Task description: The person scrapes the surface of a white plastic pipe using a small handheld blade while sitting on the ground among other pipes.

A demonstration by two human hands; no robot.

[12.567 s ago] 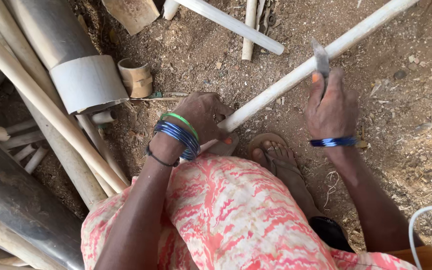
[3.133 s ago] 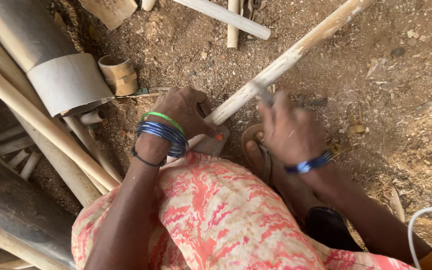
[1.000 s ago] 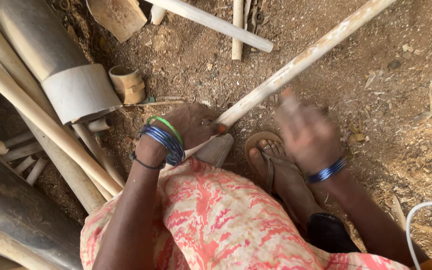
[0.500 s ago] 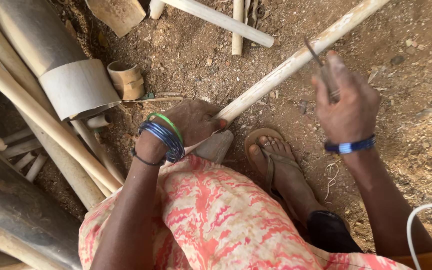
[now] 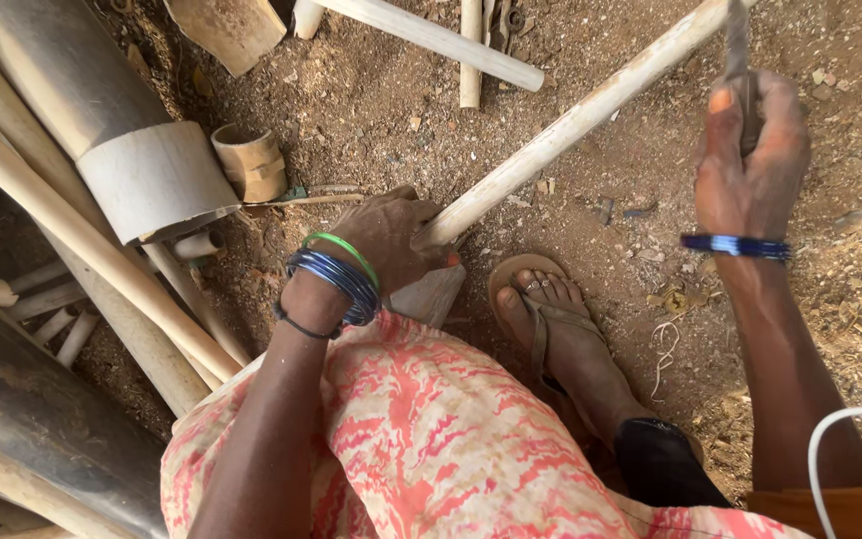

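Gripping the near end of a long pale bamboo pole (image 5: 571,125), the left hand (image 5: 386,235) presses it down on a small wooden block (image 5: 431,294) on the dirt ground (image 5: 631,200), just beside a sandalled foot (image 5: 551,319). The pole slants up toward the top right. The right hand (image 5: 750,160) is raised above the pole, fist wrapped around the handle of a blade (image 5: 737,40). Thick bamboo culms (image 5: 72,90) lie to the left

Single head-worn view, steeply downward, close over lap and ground (image 5: 611,170).
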